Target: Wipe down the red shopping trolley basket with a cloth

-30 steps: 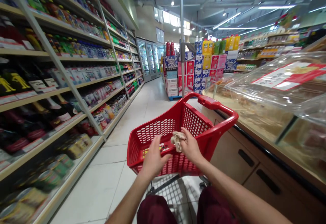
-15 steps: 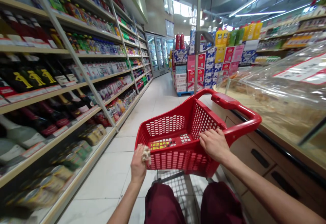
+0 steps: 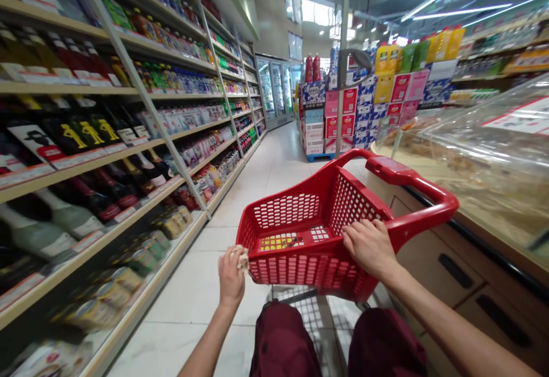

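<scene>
A red plastic shopping cart (image 3: 295, 268) stands sideways before my knees, its handle at the right. My left hand (image 3: 231, 274) is closed round a crumpled, off-white cloth (image 3: 243, 260), at the basket's left front corner. Over the near rim of the basket, towards the handle end, my right hand (image 3: 369, 246) is wrapped with its fingers bent inward. A yellow and black patch shows on the basket's floor; nothing lies on top of it.
Shelves of bottles and cans (image 3: 128, 154) line the left side. A counter with clear covers (image 3: 484, 125) runs along the right. Ahead stand a metal post (image 3: 343, 28) and stacked drink cartons (image 3: 341, 115). Glass-door fridges (image 3: 274, 91) are at the far end of the tiled aisle.
The whole view has shifted slightly, so the cart and shelves sit further right. My left hand with the cloth has moved a little left against the basket corner. My right hand keeps its hold.
</scene>
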Available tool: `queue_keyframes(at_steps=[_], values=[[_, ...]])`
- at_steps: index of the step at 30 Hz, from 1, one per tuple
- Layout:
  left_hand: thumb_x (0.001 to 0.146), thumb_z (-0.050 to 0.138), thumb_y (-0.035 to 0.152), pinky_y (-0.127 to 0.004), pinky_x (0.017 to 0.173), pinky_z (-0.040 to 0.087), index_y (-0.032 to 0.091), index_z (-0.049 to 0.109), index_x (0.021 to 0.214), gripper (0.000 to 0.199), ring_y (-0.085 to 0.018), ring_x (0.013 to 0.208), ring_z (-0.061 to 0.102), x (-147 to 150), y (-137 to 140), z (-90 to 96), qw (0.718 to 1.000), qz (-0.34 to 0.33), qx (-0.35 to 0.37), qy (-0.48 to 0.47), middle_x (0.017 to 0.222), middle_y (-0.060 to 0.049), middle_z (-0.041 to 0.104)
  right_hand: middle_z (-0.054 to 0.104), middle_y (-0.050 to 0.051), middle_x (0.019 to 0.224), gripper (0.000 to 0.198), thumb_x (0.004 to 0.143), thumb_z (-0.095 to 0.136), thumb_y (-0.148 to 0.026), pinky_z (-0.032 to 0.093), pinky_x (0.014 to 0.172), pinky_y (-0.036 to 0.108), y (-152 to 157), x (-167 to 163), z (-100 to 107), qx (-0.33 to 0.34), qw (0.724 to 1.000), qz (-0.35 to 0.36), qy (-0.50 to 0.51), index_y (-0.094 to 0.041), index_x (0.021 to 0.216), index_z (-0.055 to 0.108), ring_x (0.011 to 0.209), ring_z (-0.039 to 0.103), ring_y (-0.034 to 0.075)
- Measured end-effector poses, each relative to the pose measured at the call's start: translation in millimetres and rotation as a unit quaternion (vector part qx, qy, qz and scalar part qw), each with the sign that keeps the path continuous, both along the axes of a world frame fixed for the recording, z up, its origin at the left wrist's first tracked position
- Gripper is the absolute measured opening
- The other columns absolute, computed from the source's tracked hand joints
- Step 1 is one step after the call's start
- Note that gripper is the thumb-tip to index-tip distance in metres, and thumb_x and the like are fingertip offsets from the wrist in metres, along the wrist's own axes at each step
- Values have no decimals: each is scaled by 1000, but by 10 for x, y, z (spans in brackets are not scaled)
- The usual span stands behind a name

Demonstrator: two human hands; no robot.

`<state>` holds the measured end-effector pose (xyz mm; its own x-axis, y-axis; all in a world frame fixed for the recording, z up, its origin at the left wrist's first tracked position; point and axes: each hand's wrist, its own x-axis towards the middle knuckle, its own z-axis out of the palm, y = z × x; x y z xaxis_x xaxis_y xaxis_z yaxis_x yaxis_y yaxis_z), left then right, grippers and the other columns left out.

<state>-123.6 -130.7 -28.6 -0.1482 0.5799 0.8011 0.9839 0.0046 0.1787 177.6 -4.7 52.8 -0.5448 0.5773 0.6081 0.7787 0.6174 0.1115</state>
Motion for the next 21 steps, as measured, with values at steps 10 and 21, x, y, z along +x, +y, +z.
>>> queue_keyframes(at_steps=[10,21], values=[[79,36,11,-44,95,32,21,51,108,34,-21,112,43,286,239,-111,994,-75,-29,72,111,-8,54,63,2,68,28,85,40,-28,21,73,32,40,0,37,-13,1000,4,-9,-20,74,64,70,47,15],[79,37,10,-41,95,36,21,47,112,36,-20,115,40,289,285,-166,992,-100,-26,75,113,-8,52,62,2,66,29,85,39,-29,20,72,32,18,-39,17,-4,1000,-7,-1,-20,70,63,68,46,15]])
